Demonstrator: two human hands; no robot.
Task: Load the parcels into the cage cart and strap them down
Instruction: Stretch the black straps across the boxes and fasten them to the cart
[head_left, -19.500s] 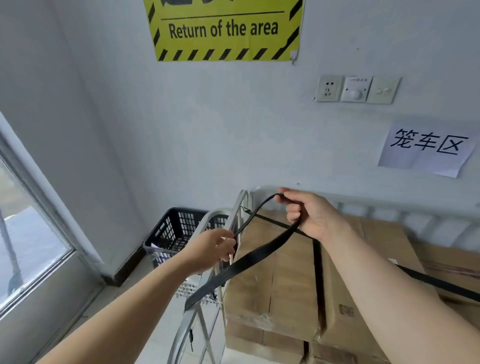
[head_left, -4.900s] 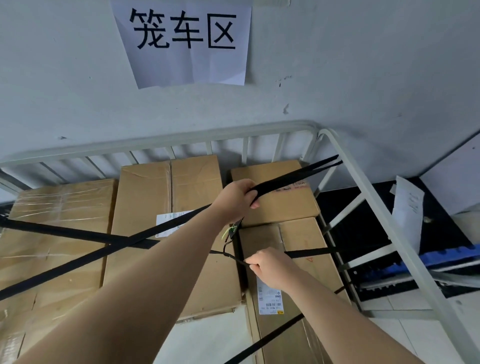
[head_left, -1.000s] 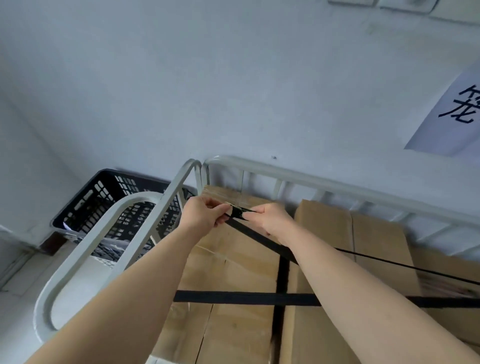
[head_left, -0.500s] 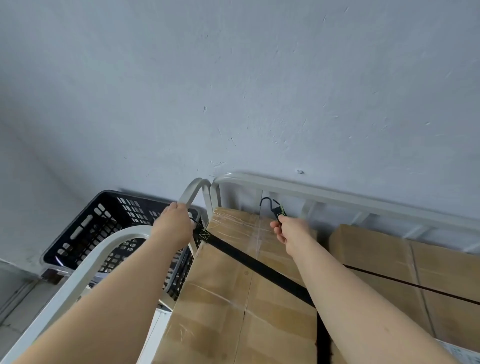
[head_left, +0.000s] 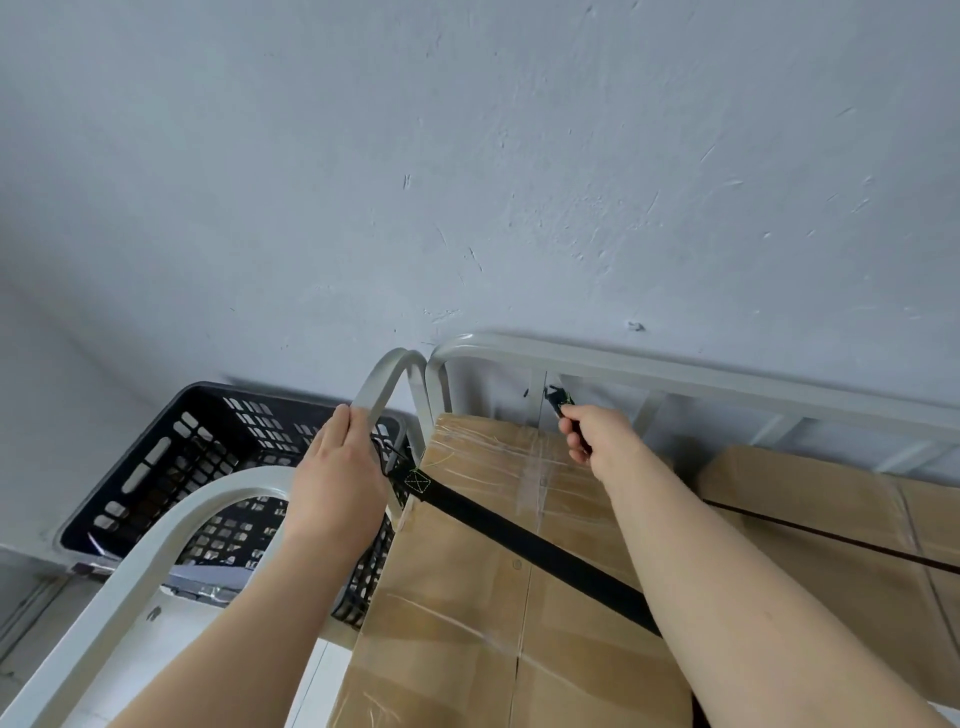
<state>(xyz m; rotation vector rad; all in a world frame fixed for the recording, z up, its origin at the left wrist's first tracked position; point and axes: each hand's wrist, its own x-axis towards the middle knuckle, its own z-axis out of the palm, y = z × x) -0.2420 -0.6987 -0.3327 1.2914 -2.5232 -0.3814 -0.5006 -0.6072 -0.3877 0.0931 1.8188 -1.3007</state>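
By grey wall (head_left: 467, 182), L hand (head_left: 337, 483) grips cart rail (head_left: 379, 379) beside strap (head_left: 519, 540); R hand (head_left: 597, 436) pinches a hook (head_left: 558, 397).

The pale grey tubular cage cart frame (head_left: 675, 375) is smooth painted metal with a soft sheen. The brown cardboard parcel (head_left: 457, 582) is matt, its seams covered by wrinkled glossy clear tape (head_left: 540, 462). The flat black strap (head_left: 524, 544) is matt woven cloth with green stitching. On the left, the black slotted crate (head_left: 171, 457) is faintly shiny plastic. The far pale wall (head_left: 467, 182) is rough, matt plaster.
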